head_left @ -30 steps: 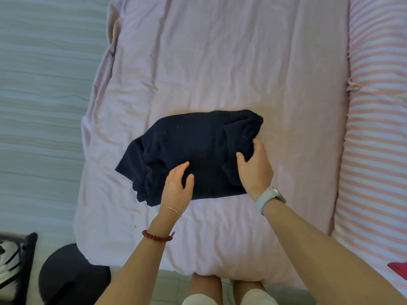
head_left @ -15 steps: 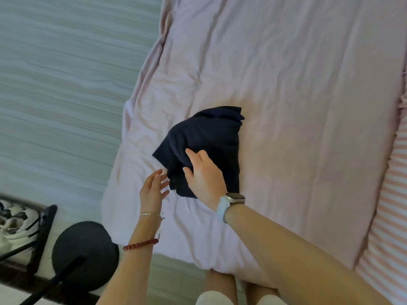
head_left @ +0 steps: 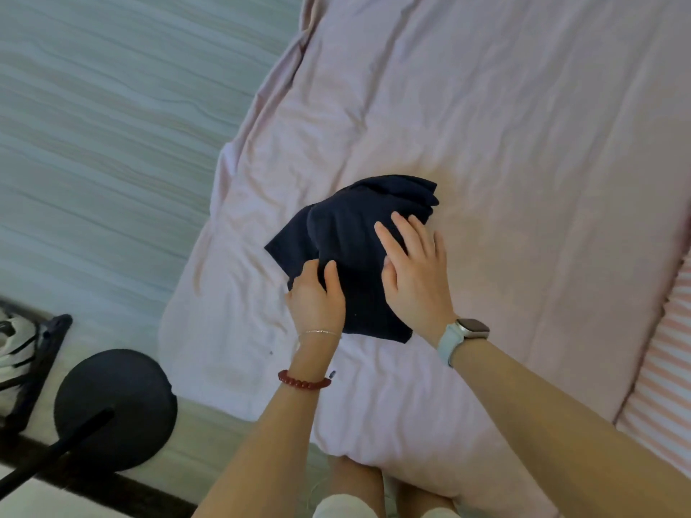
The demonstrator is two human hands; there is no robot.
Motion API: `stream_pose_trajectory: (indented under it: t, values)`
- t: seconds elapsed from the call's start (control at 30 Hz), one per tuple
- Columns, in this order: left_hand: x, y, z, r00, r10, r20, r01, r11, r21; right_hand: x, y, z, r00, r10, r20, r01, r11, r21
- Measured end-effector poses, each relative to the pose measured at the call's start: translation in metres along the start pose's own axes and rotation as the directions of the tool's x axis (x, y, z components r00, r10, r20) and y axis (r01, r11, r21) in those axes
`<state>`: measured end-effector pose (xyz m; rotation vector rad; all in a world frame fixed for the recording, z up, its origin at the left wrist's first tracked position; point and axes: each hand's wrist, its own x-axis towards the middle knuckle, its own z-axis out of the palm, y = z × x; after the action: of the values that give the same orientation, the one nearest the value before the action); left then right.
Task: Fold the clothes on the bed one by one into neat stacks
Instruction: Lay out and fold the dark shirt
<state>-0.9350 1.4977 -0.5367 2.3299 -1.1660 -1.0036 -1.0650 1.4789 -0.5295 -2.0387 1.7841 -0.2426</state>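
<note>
Dark navy folded cloth garment point(head_left: 351, 256), halved since a sec ago, sits near pink quilted bed point(head_left: 523, 143) edge w/ left hand point(head_left: 316, 299) pinching its corner, right hand point(head_left: 415, 278) flat on top—fold nearly done.

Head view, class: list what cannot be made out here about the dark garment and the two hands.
- Dark garment, head view: its type; it is bunched, partly under both hands.
- Left hand: fingers curl into the cloth, tips hidden.
- Right hand: palm faces down, unseen.
- Striped bedding: cut by the right edge.

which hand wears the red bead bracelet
The left hand, gripping the dark navy garment; the right hand wears a pale watch instead.
</note>
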Motion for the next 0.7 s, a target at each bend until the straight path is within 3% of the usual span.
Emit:
stream_pose_trajectory:
  t: [0.1,0.17,0.27,0.33,0.43,0.53,0.6,0.7]
  values:
    - [-0.001,-0.002,0.000,1.000,0.004,-0.029,-0.009,0.983,-0.182,0.029,0.004,0.003,0.993,-0.072,0.098,0.085,0.986,-0.142]
    - [0.000,-0.016,-0.002,0.996,-0.085,-0.029,0.077,0.972,-0.221,0.047,0.006,0.007,0.979,-0.087,0.183,0.126,0.969,-0.213]
    - [0.011,-0.039,-0.006,0.972,-0.232,0.037,0.235,0.964,-0.122,0.068,0.012,0.012,0.961,-0.071,0.266,0.141,0.956,-0.255]
    - [0.017,-0.048,-0.007,0.969,-0.239,0.061,0.243,0.967,-0.080,0.078,0.016,0.011,0.955,-0.074,0.288,0.149,0.957,-0.249]
    - [0.017,-0.044,-0.009,0.992,-0.094,-0.080,0.093,0.996,-0.012,0.079,0.017,0.004,0.982,-0.103,0.158,0.134,0.971,-0.200]
    - [0.011,-0.032,-0.003,0.944,0.246,-0.219,-0.190,0.950,0.248,0.067,0.011,0.004,0.968,-0.249,0.040,0.251,0.936,-0.247]
    - [0.011,-0.026,0.008,0.904,0.413,-0.105,-0.354,0.864,0.358,0.064,0.008,0.012,0.940,-0.325,0.100,0.340,0.892,-0.297]
    - [0.022,-0.033,0.020,0.921,0.377,0.098,-0.379,0.809,0.449,0.072,0.012,0.023,0.940,-0.241,0.239,0.313,0.890,-0.332]
